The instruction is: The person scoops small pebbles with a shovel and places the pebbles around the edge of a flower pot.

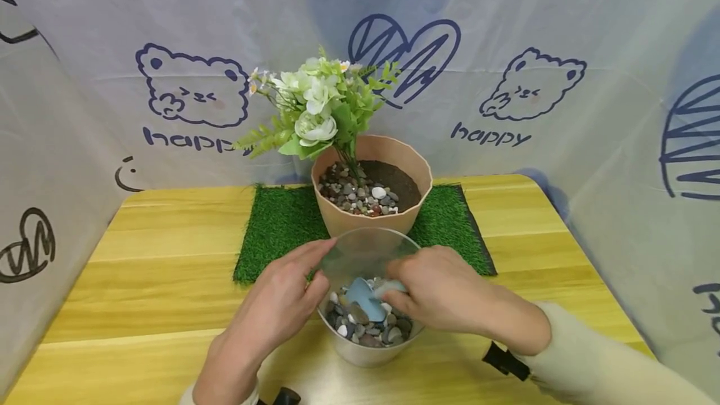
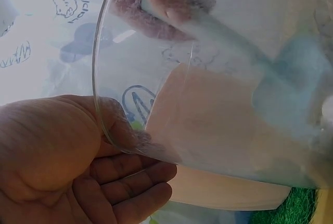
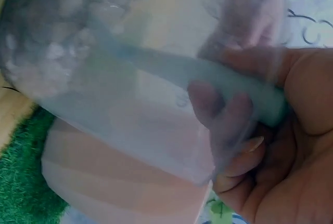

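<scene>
A clear plastic bucket (image 1: 371,355) of mixed pebbles (image 1: 368,335) stands at the front middle of the table. My left hand (image 1: 284,289) pinches its left rim; through the clear wall in the left wrist view, the thumb (image 2: 117,120) shows at the rim. Inside the bucket, my right hand (image 1: 441,289) grips the handle (image 3: 208,78) of a small light-blue shovel (image 1: 364,297). The shovel's blade is down among the pebbles, slanting to the left. Right behind the bucket is a peach flowerpot (image 1: 368,222) holding dark soil, pebbles and white artificial flowers (image 1: 317,102).
The flowerpot sits on a green artificial grass mat (image 1: 275,220) on the wooden table (image 1: 152,274). Printed cloth (image 1: 270,5) hangs behind the table and along both sides. The bucket's far rim overlaps the flowerpot's front in the head view.
</scene>
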`<action>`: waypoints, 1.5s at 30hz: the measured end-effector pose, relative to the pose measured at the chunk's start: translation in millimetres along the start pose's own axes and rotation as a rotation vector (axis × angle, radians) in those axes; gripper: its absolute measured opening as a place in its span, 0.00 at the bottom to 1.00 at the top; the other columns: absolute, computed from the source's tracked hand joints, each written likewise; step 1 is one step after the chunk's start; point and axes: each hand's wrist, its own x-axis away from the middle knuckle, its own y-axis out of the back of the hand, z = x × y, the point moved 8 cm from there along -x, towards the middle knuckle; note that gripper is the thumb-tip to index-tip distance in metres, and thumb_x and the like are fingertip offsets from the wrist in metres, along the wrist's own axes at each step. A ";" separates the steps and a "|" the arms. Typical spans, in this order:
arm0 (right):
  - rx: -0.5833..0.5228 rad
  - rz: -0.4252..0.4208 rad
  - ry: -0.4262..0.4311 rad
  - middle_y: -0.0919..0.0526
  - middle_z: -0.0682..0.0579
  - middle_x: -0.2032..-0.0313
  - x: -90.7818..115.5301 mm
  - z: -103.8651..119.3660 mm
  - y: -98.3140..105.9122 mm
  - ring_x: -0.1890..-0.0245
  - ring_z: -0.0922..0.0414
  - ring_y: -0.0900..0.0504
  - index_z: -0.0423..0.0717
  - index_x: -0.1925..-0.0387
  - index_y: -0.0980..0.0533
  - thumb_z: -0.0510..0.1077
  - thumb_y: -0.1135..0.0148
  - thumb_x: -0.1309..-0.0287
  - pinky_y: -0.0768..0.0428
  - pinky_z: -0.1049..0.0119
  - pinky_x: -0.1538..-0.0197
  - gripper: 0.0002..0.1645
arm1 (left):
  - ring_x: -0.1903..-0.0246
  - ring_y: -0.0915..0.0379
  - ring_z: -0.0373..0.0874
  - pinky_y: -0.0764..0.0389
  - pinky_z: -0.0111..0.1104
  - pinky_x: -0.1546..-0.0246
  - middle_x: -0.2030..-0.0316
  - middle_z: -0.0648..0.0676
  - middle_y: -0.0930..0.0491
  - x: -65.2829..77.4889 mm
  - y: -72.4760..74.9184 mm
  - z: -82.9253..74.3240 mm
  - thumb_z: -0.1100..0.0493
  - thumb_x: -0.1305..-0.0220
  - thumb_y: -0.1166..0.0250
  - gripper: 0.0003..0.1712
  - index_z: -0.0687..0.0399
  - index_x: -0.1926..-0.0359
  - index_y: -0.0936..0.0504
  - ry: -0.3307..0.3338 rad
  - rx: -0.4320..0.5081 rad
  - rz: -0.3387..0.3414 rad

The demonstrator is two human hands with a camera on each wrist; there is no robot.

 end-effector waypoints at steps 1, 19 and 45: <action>-0.015 0.018 -0.010 0.28 0.66 0.82 0.5 -0.7 0.1 0.82 0.68 0.32 0.58 0.73 0.22 0.55 0.32 0.31 0.32 0.68 0.78 0.14 | 0.50 0.19 0.44 0.17 0.38 0.54 0.30 0.50 0.23 0.0 -0.1 -0.1 0.61 0.29 0.40 0.31 0.50 0.26 0.25 -0.002 0.002 -0.001; -0.264 0.128 -0.134 0.20 0.70 0.76 9.8 -15.1 8.3 0.79 0.68 0.28 0.59 0.59 0.12 0.56 0.33 0.31 0.27 0.68 0.72 0.10 | 0.49 0.18 0.44 0.16 0.40 0.52 0.30 0.51 0.22 1.1 -0.1 -1.1 0.62 0.29 0.39 0.31 0.51 0.26 0.24 -0.010 -0.004 -0.015; -0.666 0.096 -0.224 0.20 0.59 0.80 23.1 -41.6 3.7 0.85 0.64 0.35 0.52 0.65 0.12 0.51 0.31 0.33 0.37 0.70 0.81 0.09 | 0.40 0.18 0.48 0.16 0.45 0.42 0.29 0.48 0.23 1.4 -1.4 0.2 0.60 0.28 0.41 0.31 0.48 0.25 0.26 0.021 0.008 0.009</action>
